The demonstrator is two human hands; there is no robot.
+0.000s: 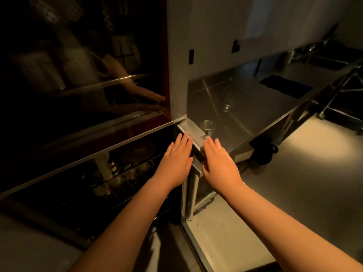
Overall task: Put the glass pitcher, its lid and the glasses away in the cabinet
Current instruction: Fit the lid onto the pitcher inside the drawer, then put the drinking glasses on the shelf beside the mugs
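My left hand (176, 161) and my right hand (220, 165) are stretched out flat, palms down, fingers apart and holding nothing, over the near corner of a steel table (259, 114). A small clear glass (207, 127) stands at that corner, just beyond my right fingertips. A second clear glass (227, 104) stands farther back on the table. Left of the table is a dark cabinet (82, 138) with a glass front that reflects my arms; dishes and cups show dimly on its lower shelves. I cannot make out a pitcher or a lid.
A dark cloth (285, 86) lies at the far right of the table. A black bag (263, 152) hangs below the table's edge. A wheeled metal rack (334, 89) stands at the right, over pale floor (294, 183). A white wall with dark sockets (191, 56) rises behind the table.
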